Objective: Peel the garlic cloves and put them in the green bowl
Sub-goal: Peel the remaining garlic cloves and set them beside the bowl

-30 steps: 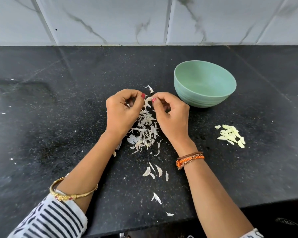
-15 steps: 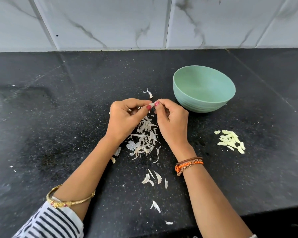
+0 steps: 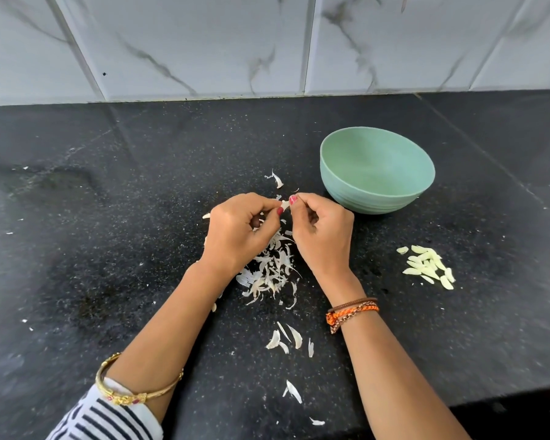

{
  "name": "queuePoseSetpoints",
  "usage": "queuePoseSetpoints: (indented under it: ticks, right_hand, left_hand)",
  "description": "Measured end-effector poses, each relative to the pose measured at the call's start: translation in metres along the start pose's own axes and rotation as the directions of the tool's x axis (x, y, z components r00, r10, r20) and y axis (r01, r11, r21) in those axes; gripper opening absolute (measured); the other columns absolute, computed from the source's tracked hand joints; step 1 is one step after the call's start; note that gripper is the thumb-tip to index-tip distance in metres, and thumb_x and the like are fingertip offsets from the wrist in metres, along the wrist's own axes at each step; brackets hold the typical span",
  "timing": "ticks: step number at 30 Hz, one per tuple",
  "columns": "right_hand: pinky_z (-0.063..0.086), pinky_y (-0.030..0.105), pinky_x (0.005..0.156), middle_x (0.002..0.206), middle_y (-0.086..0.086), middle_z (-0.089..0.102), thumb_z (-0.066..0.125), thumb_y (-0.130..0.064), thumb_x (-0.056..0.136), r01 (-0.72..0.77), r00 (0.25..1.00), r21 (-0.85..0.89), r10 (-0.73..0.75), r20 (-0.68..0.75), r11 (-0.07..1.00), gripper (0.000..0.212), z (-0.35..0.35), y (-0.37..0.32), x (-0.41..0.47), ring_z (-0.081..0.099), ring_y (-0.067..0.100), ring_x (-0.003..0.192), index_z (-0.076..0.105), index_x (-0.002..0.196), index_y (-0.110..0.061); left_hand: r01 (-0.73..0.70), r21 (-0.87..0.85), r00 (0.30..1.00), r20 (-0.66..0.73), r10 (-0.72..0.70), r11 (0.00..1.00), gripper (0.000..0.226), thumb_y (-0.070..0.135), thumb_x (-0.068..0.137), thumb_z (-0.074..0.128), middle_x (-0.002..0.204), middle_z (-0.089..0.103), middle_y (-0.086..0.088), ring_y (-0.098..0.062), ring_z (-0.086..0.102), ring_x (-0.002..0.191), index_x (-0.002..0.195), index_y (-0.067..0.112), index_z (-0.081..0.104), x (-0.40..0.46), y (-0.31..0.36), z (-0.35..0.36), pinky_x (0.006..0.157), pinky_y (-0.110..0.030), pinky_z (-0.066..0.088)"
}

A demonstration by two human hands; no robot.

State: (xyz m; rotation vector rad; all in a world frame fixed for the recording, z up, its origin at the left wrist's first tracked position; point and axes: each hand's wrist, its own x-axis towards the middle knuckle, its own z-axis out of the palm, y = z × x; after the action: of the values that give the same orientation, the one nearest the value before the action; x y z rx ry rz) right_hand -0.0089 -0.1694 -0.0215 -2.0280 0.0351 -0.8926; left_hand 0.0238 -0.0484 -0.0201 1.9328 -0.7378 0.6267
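At the centre of the frame the left hand [image 3: 240, 231] and the right hand [image 3: 323, 233] met fingertip to fingertip, both curled and pinching one small garlic clove [image 3: 285, 204] between them above a heap of papery skins [image 3: 272, 269] on the black counter [image 3: 108, 249]. The green bowl [image 3: 377, 185] stood just to the upper right of the hands. The peeled cloves [image 3: 429, 265] lay in a small pile at the right of the frame, on the counter below the bowl.
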Motion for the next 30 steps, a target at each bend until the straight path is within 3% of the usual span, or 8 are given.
queuePoseSetpoints:
  ticks: [5,9,12,16,21,25,30]
  right_hand:
    - [0.038,0.036,0.046,0.054,0.006,0.058,0.048,-0.020,0.087,0.038,0.999,-0.011,-0.038,0.000,0.999,0.032,0.0005,0.0027,-0.0003,0.047,0.020,0.048,0.065,0.067,-0.002]
    - [0.034,0.024,0.045,0.054,-0.002,0.054,0.050,-0.017,0.086,0.068,0.998,-0.040,-0.068,0.014,0.997,0.027,0.0022,0.0040,-0.0010,0.042,0.011,0.047,0.066,0.067,-0.005]
    - [0.031,0.024,0.045,0.052,-0.002,0.050,0.045,-0.024,0.086,0.089,0.996,-0.058,-0.088,0.028,0.994,0.034,0.0028,0.0038,-0.0017,0.040,0.013,0.047,0.062,0.064,-0.005]
    - [0.036,0.028,0.046,0.053,0.005,0.057,0.047,-0.024,0.087,0.049,0.999,-0.021,-0.049,-0.006,0.999,0.033,-0.0006,0.0049,0.0005,0.045,0.017,0.047,0.066,0.068,-0.003]
    - [0.040,0.038,0.050,0.055,0.012,0.059,0.051,-0.016,0.085,-0.021,1.000,0.020,0.022,-0.009,1.000,0.028,-0.0008,0.0016,0.0011,0.049,0.024,0.051,0.064,0.068,0.003]
    - [0.040,0.034,0.048,0.053,0.008,0.059,0.052,-0.016,0.085,-0.041,0.999,0.024,0.041,-0.021,0.999,0.027,-0.0012,0.0013,0.0016,0.049,0.022,0.053,0.065,0.068,0.001]
    - [0.040,0.036,0.048,0.053,0.007,0.058,0.052,-0.019,0.085,-0.041,0.999,0.010,0.041,0.005,0.999,0.029,-0.0008,0.0026,0.0017,0.049,0.021,0.049,0.066,0.067,-0.001]
  left_hand:
    - [-0.162,0.103,0.985,-0.040,0.167,0.982,0.020,0.012,0.080,0.054,0.060,0.062,-0.006,-0.010,0.045,0.061,0.074,-0.001,0.069,0.0019,-0.0002,0.0004,0.059,-0.013,0.035]
    - [-0.210,0.175,0.973,-0.054,0.223,0.962,0.020,0.010,0.078,0.053,0.054,0.057,-0.004,-0.010,0.042,0.060,0.068,0.000,0.066,0.0026,-0.0035,0.0019,0.059,-0.013,0.032]
    - [-0.232,0.220,0.966,-0.061,0.251,0.948,0.021,0.009,0.076,0.050,0.052,0.055,-0.005,-0.011,0.041,0.059,0.064,-0.001,0.064,0.0039,-0.0034,0.0016,0.057,-0.016,0.033]
    - [-0.124,0.115,0.990,-0.048,0.131,0.986,0.021,0.010,0.074,0.048,0.055,0.057,-0.002,-0.011,0.044,0.058,0.065,0.001,0.064,0.0032,0.0032,0.0012,0.055,-0.011,0.035]
    - [0.045,-0.074,0.999,-0.017,-0.046,0.996,0.021,0.020,0.075,0.054,0.062,0.051,0.015,0.002,0.043,0.052,0.073,0.006,0.069,0.0031,0.0050,-0.0017,0.054,-0.005,0.034]
    - [0.015,-0.067,0.999,0.044,-0.012,0.998,0.019,0.022,0.077,0.060,0.069,0.059,0.010,-0.006,0.043,0.053,0.081,0.007,0.070,0.0033,0.0047,-0.0020,0.056,-0.006,0.034]
    - [0.061,-0.091,0.998,0.026,-0.058,0.994,0.024,0.024,0.079,0.058,0.068,0.061,0.008,-0.002,0.044,0.053,0.080,0.005,0.072,0.0033,0.0010,0.0001,0.054,-0.008,0.035]
